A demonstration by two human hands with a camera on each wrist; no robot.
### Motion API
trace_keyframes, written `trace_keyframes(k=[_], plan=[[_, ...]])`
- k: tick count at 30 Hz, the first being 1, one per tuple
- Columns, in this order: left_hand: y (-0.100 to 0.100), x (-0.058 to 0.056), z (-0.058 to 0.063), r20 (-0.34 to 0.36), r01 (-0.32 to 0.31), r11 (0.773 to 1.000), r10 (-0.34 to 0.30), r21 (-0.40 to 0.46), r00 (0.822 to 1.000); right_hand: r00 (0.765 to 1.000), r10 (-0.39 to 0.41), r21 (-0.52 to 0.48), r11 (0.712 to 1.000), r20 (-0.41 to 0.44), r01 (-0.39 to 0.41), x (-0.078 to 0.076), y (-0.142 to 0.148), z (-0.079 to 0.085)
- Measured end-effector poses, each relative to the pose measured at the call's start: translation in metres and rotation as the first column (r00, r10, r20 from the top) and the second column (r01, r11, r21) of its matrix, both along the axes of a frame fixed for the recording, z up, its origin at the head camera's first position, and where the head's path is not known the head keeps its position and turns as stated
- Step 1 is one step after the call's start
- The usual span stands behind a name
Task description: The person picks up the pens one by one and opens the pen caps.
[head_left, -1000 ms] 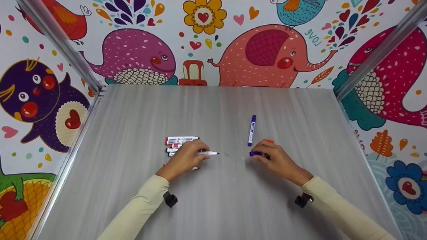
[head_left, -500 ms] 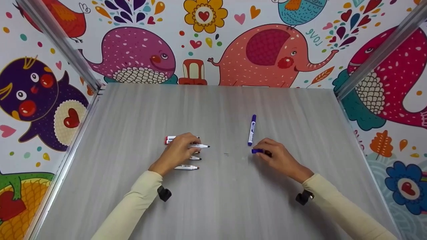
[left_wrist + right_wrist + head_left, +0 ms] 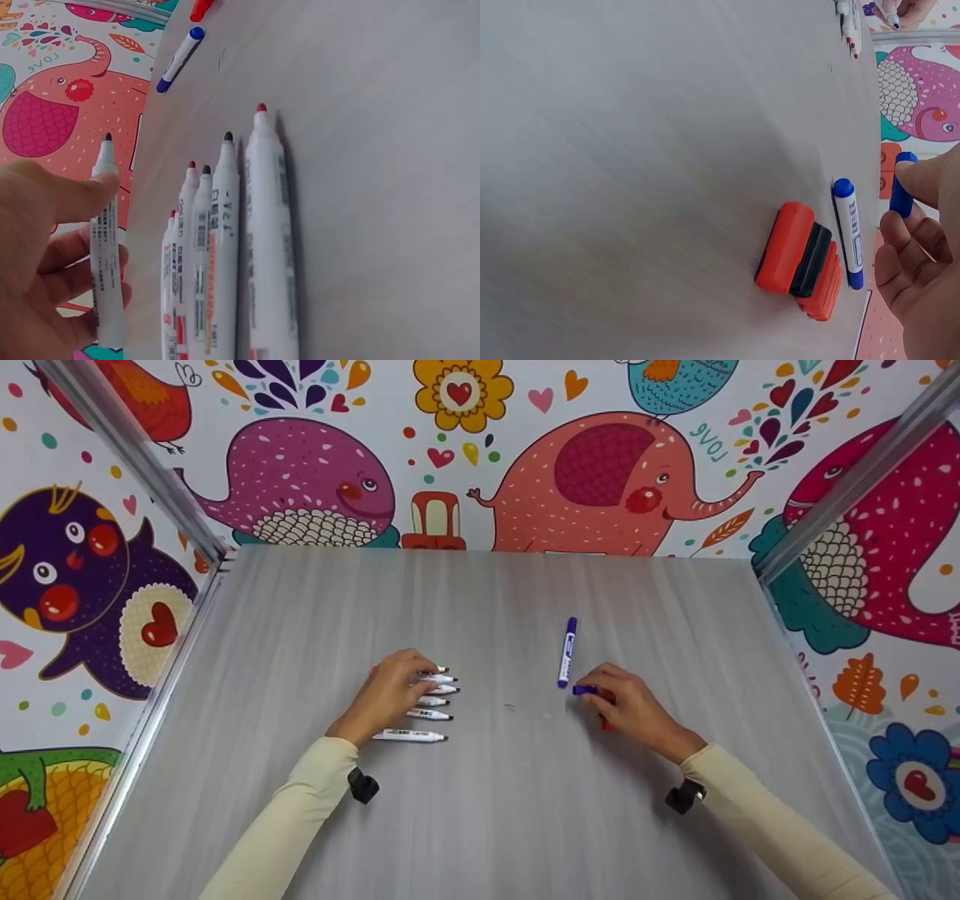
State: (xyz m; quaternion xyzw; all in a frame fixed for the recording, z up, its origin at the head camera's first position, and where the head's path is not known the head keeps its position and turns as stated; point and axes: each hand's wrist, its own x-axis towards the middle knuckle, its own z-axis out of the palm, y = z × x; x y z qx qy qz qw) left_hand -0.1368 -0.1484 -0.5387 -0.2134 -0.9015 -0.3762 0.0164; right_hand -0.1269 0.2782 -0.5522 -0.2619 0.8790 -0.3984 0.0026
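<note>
My left hand (image 3: 382, 690) grips an uncapped whiteboard marker (image 3: 109, 255) with a dark blue tip, above the far end of a row of markers. Below it lie several uncapped whiteboard markers (image 3: 271, 225), side by side, with red and black tips pointing right in the head view. My right hand (image 3: 630, 705) pinches a blue marker cap (image 3: 903, 184) between thumb and fingers. Under that hand, loose caps lie close together on the table: a red cap (image 3: 785, 247), a black cap (image 3: 810, 259) and more red (image 3: 823, 285) beside it.
A capped blue marker (image 3: 568, 652) lies beyond my right hand. Small pen strokes (image 3: 509, 707) mark the grey table (image 3: 487, 810) between the hands. Patterned walls (image 3: 315, 487) with metal corner rails (image 3: 135, 457) stand around the table's far side.
My left hand has carried its marker from near the pen strokes left and away to the row's far end. The right hand has shifted slightly farther and to the right with the blue cap.
</note>
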Motion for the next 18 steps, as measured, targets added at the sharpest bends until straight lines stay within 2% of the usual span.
trace_keyframes(k=[9,18], plan=[[-0.009,-0.006,-0.001,0.016,-0.031,0.999,0.031,0.017,0.999,0.998,-0.057,-0.018,0.998,-0.009,0.057,-0.013,0.01,-0.003],[-0.014,-0.017,-0.01,0.036,-0.06,0.998,0.059,0.002,0.998,0.99,-0.14,0.019,0.99,0.019,0.139,-0.025,0.022,-0.011]])
